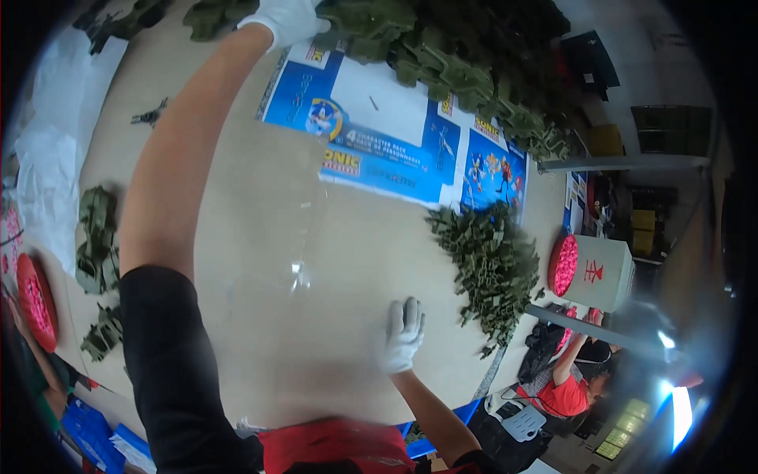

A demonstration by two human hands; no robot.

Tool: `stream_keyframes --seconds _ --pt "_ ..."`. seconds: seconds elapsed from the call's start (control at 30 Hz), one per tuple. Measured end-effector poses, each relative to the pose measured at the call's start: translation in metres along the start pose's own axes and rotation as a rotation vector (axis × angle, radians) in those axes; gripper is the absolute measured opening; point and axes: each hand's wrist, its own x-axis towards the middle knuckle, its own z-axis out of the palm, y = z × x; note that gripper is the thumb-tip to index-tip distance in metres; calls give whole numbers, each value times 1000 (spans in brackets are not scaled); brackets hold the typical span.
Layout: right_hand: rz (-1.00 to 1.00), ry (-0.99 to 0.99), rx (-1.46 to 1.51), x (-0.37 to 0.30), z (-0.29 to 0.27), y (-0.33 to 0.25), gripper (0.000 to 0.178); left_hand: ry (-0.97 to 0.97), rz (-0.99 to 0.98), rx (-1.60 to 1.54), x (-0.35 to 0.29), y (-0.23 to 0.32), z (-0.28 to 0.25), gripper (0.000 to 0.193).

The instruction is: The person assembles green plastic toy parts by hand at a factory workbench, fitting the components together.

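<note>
My left arm stretches far across the table, and my left hand [286, 22] in a white glove is at the top edge. It sits beside a big heap of dark green molded plastic pieces [442, 67]. Its fingers are partly cut off by the edge, so I cannot tell whether it grips a piece. My right hand [405, 336], in a white glove with grey fingertips, is on the bare tabletop with its fingers extended and nothing in it. To its right lies a pile of smaller dark green pieces [497, 268].
Blue printed cardboard sheets [371, 150] lie under the big heap. More green pieces [97, 237] and white plastic sheeting [51, 150] are at left. Red trays of pink parts [563, 266] flank the table. A co-worker in red [564, 395] sits right; another person's arm [43, 355] shows left.
</note>
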Motion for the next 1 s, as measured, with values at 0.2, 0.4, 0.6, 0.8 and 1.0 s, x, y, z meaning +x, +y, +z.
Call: stream_keyframes --seconds 0.2,0.4,0.6,0.8,1.0 --pt "27 -105 -21 5 -7 0 67 -4 86 -74 41 -7 21 64" --pt "29 -87 0 13 -7 -7 67 177 -169 99 41 9 16 82" --pt "23 -33 1 12 -7 -4 53 93 -478 49 35 34 29 99" --pt "7 -62 69 5 -2 -10 54 91 -569 60 18 16 34 104" --pt "-175 95 25 16 -7 -9 45 418 -592 -330 -101 78 -1 54"
